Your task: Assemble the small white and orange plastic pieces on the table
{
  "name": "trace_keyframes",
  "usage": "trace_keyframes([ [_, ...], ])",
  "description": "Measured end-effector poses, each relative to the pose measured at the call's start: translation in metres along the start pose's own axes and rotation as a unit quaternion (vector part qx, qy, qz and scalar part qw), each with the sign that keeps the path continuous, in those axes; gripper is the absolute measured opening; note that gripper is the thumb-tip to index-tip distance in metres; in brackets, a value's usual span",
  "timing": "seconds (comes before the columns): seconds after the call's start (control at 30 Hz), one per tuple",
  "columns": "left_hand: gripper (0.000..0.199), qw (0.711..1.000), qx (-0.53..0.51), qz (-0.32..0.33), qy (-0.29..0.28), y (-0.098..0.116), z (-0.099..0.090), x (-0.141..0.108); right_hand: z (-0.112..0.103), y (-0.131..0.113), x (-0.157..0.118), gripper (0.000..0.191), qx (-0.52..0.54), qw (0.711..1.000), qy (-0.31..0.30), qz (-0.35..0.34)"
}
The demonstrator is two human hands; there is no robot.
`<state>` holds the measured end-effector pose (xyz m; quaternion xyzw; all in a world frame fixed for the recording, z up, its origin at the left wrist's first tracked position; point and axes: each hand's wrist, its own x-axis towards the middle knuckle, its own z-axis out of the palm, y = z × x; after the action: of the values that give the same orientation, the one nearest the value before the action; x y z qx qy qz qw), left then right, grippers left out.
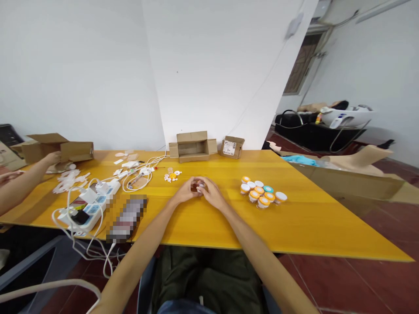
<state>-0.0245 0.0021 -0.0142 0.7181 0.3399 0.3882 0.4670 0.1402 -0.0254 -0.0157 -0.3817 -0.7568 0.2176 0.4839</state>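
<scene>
Both my hands meet over the middle of the yellow table, around a small clear container (198,186). My left hand (186,191) curls round its left side, and my right hand (211,192) wraps its right side with fingers at the top. Details of the container are partly hidden by the fingers. To the right stands a group of small clear jars (258,190) with orange, white and teal lids. Small white and orange pieces (172,176) lie beyond my left hand.
An open cardboard box (193,150) and a smaller box (231,147) stand at the back. Left are a power strip (94,209), white cables (139,175) and a blurred-out phone (127,219). Another person's arm (29,179) reaches to a carton (77,151).
</scene>
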Motion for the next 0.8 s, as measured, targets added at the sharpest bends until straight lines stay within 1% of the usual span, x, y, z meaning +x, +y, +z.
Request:
trace_keyframes([
  [0.07,0.038,1.000,0.006,0.002,0.009,0.000,0.001,0.000,0.001,0.000,-0.002,0.037,0.007,1.000,-0.015,-0.015],
  [0.13,0.037,1.000,0.011,0.007,0.012,0.001,0.001,0.000,0.002,0.000,-0.004,0.039,0.004,0.999,-0.021,-0.025],
  [0.2,0.042,1.000,0.007,0.013,0.006,0.001,0.000,0.000,0.003,0.000,-0.004,0.040,-0.012,1.000,-0.010,-0.017],
  [0.27,0.049,1.000,0.000,0.015,-0.003,0.002,-0.001,-0.001,0.003,0.001,-0.004,0.041,-0.032,0.999,0.010,0.008],
  [0.37,0.051,1.000,-0.005,0.009,-0.007,0.001,-0.001,-0.001,0.001,0.003,-0.003,0.040,-0.035,0.999,0.022,0.034],
  [0.47,0.052,1.000,-0.004,0.013,-0.008,0.000,0.000,-0.001,0.002,0.003,-0.003,0.036,-0.002,1.000,0.009,0.015],
  [0.6,0.048,1.000,-0.008,0.028,-0.010,-0.002,-0.001,0.000,0.008,0.001,-0.005,0.038,0.022,1.000,0.001,-0.007],
  [0.7,0.052,0.999,-0.011,0.033,-0.010,-0.002,-0.002,0.000,0.010,0.003,-0.005,0.041,0.010,1.000,0.019,0.005],
  [0.8,0.053,0.999,-0.016,0.027,-0.013,-0.003,-0.002,0.000,0.010,0.007,-0.004,0.040,0.012,0.999,0.034,0.029],
])
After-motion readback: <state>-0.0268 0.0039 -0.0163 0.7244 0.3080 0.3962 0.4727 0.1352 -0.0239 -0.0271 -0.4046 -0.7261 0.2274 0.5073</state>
